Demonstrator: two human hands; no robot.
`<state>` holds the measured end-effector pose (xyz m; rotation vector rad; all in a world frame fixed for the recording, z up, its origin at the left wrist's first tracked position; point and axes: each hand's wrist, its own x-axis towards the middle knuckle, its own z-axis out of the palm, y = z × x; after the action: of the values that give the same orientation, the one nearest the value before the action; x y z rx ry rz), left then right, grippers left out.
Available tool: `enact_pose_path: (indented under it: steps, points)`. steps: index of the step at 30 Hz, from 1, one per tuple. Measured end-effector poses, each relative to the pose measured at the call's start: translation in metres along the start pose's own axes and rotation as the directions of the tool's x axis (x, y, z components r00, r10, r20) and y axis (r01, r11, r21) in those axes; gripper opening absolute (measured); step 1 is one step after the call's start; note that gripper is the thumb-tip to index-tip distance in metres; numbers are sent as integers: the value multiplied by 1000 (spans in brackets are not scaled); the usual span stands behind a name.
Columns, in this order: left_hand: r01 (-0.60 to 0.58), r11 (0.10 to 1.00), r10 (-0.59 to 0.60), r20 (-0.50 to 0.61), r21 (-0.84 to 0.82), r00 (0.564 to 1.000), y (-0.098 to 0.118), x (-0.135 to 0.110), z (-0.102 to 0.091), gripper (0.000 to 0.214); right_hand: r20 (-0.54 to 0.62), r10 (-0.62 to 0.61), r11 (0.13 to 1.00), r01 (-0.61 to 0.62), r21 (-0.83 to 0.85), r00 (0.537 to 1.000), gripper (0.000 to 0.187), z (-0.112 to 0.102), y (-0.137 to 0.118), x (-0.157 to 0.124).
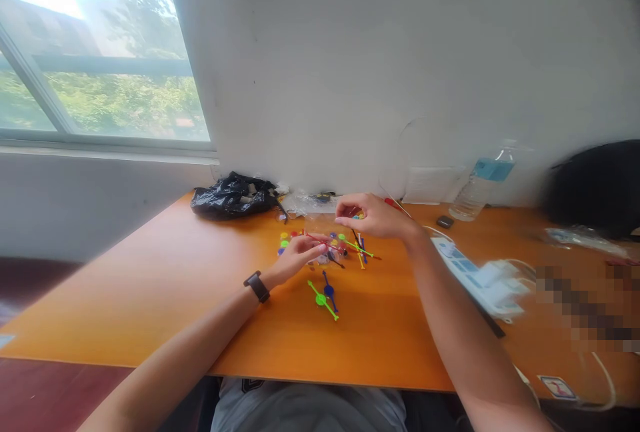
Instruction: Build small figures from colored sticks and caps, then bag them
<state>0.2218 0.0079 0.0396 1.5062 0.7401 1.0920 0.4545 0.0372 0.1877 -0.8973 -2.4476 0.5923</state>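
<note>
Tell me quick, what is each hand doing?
Left hand: fingers pinched on a red stick.
Right hand: fingers curled; cannot tell if it holds anything.

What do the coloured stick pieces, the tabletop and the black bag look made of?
Stick pieces: likely moulded plastic, bright uniform colours, slight gloss. Tabletop: probably laminate or varnished board, smooth orange with soft sheen. Black bag: thin plastic film, crinkled with shiny highlights.

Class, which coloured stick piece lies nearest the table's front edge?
The green piece: it reaches nearer the edge than the blue piece beside it, and the others lie in the pile farther back.
</note>
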Motion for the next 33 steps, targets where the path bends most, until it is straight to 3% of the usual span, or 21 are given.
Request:
enact_pose_path:
  steps: [4, 7, 14, 16, 19, 21, 23, 24, 28, 33]
  points:
    - [-23, 1000, 24, 51, -13, 998, 2, 0, 5, 51, 11, -3, 1000, 3, 6, 1000, 13, 1, 2, 1]
    - [-47, 999, 47, 11, 23, 999, 2, 0, 6, 46, -27, -28, 999, 27, -19, 999, 10, 1, -3, 1]
    - [-47, 996, 51, -51, 76, 997, 1, 1, 5, 40, -177, -94, 986, 67, -153, 980, 10, 2, -38, -8]
    - [-42, 995, 48, -66, 90, 997, 2, 1, 4, 41, -98, -94, 986, 79, -147, 991, 13, 4, -47, -10]
    - [-60, 993, 65, -48, 100, 997, 2, 1, 3, 42, 221, -38, 990, 67, -125, 974, 18, 16, -51, -11]
    - [-83, 991, 89, -55, 105, 994, 1, 2, 2, 42, 483, 28, 987, 52, -151, 875, 18, 34, -49, -8]
    - [-86, 991, 97, -97, 106, 991, -2, 4, 2, 43, 645, 152, 970, 14, -244, 749, 15, 57, -47, -4]
    - [-74, 993, 85, -119, 96, 989, -3, 5, 2, 45, 671, 211, 955, -1, -298, 710, 15, 70, -46, -2]
    - [1, 1000, 2, -134, 25, 991, -6, 6, 3, 48, 614, 309, 887, 13, -462, 726, 9, 110, -47, 2]
    - [-6, 1000, 8, -115, 17, 993, -4, 5, 4, 49, 649, 327, 865, 58, -498, 687, 10, 126, -50, 2]
